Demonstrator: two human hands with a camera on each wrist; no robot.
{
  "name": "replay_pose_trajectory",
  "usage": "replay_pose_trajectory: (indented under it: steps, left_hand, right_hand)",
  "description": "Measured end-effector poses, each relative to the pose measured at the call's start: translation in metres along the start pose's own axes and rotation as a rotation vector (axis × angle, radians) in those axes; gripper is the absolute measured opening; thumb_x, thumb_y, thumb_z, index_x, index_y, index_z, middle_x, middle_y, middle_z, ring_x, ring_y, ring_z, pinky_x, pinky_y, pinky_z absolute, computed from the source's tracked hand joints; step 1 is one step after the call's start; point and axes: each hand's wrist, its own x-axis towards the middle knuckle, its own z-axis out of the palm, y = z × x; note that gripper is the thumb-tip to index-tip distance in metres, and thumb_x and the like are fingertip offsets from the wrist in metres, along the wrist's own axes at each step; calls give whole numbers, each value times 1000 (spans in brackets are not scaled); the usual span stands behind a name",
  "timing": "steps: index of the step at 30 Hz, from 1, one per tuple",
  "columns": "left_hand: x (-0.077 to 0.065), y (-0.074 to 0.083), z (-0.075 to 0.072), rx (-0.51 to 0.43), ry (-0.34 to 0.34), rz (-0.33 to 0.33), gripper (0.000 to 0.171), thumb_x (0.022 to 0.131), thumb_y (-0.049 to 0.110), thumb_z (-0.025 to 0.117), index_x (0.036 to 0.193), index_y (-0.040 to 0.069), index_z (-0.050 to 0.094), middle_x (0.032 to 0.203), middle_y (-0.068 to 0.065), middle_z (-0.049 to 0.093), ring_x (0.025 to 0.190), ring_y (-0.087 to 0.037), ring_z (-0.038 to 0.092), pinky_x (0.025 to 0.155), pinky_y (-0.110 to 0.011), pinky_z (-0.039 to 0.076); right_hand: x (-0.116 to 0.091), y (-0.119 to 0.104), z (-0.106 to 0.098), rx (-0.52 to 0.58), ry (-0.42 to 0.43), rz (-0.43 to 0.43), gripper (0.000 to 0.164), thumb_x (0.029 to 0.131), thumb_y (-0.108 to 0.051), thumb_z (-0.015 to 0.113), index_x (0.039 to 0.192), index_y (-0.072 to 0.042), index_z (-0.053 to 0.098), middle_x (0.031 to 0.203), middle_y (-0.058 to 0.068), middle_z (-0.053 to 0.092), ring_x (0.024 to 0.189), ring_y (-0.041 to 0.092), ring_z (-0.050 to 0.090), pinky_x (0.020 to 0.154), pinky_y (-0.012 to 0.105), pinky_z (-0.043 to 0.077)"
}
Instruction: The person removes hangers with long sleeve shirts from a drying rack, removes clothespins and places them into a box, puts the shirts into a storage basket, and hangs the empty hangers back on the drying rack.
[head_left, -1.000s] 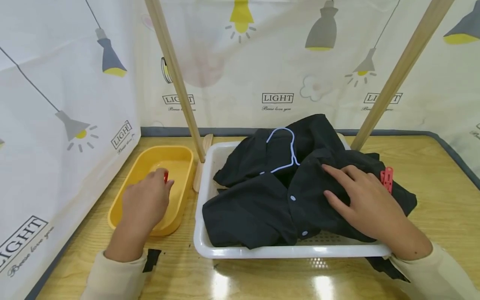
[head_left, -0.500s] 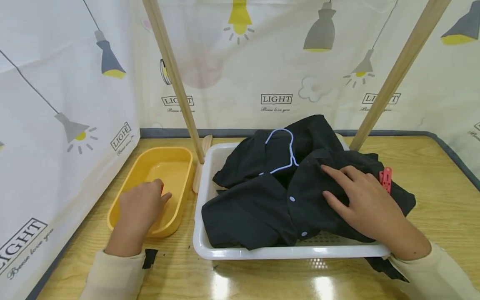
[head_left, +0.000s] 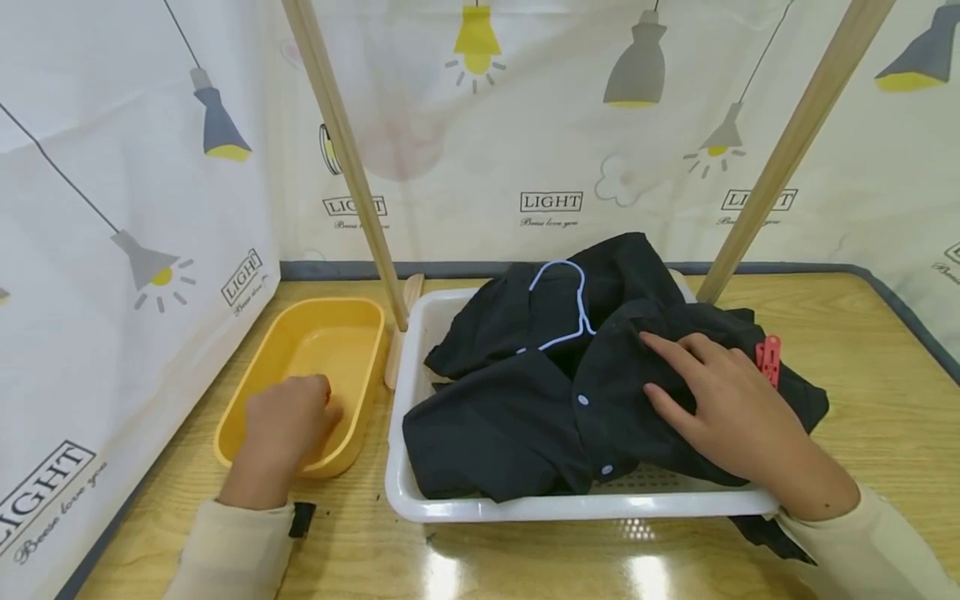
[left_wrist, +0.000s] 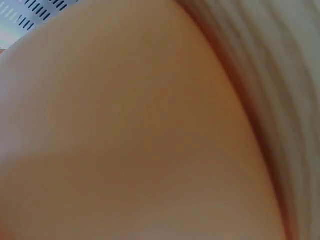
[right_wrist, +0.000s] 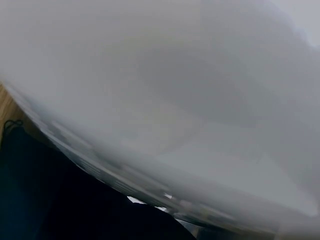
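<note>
- At the yellow plastic tray (head_left: 330, 307), the left hand (head_left: 285, 417) curled its fingers, pinching a small red item (head_left: 327, 397), mostly hidden.
- Across the white basket (head_left: 585, 507) lay a black shirt (head_left: 495, 429), a light-blue hanger (head_left: 583, 317) against its cloth.
- On the shirt rested the right hand (head_left: 727, 400), fingers spread, a red clothespin (head_left: 772, 358) just beside it.

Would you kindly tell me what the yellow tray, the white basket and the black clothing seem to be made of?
Yellow tray: probably plastic, smooth and slightly glossy, with rounded moulded corners.
White basket: likely plastic, with a shiny rim and perforated base.
Black clothing: matte fabric, judging by its soft folds; fibre unclear.
</note>
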Motion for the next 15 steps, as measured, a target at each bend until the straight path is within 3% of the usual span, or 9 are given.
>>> replay_pose_trajectory:
  steps: [4,7,9,11,13,15]
  left_hand:
    - [1,0,1,6,-5,7,27,88,28,71,74,10,57,67,-10,58,61,-32,59,51,-46,43]
    - [1,2,-2,16,51,2,23,89,27,72,91,4,67,78,-18,67,67,-39,64,56,-52,47]
    - [0,6,-6,20,153,-9,27,90,25,70,104,3,70,86,-22,71,71,-43,66,61,-56,48]
    - [-2,13,-11,7,301,-9,28,93,23,66,111,2,71,90,-22,73,69,-43,66,64,-57,48]
    - [-5,23,-17,-32,461,17,25,95,21,62,109,3,72,86,-17,74,62,-39,63,64,-54,47]
    - [-9,36,-22,-97,591,83,22,96,19,60,105,4,73,83,-13,74,62,-33,64,65,-50,46]
  right_hand:
    - [-1,0,0,0,5,-1,59,90,-28,72,144,-14,53,106,12,64,88,30,61,79,50,48]
    - [-1,0,0,0,7,-1,58,90,-29,71,144,-14,53,105,12,64,88,30,60,78,50,48]
    - [0,0,0,0,3,1,58,91,-29,71,144,-14,53,105,12,64,87,30,60,79,49,48]
    - [0,0,1,1,-3,4,58,91,-30,70,144,-14,53,106,11,64,88,30,59,79,49,48]
    - [-1,0,1,0,-7,8,58,91,-30,70,144,-14,53,106,11,64,88,30,59,79,49,48]
    - [-1,0,0,1,-9,16,58,91,-31,70,144,-15,53,107,11,64,88,30,59,80,49,48]
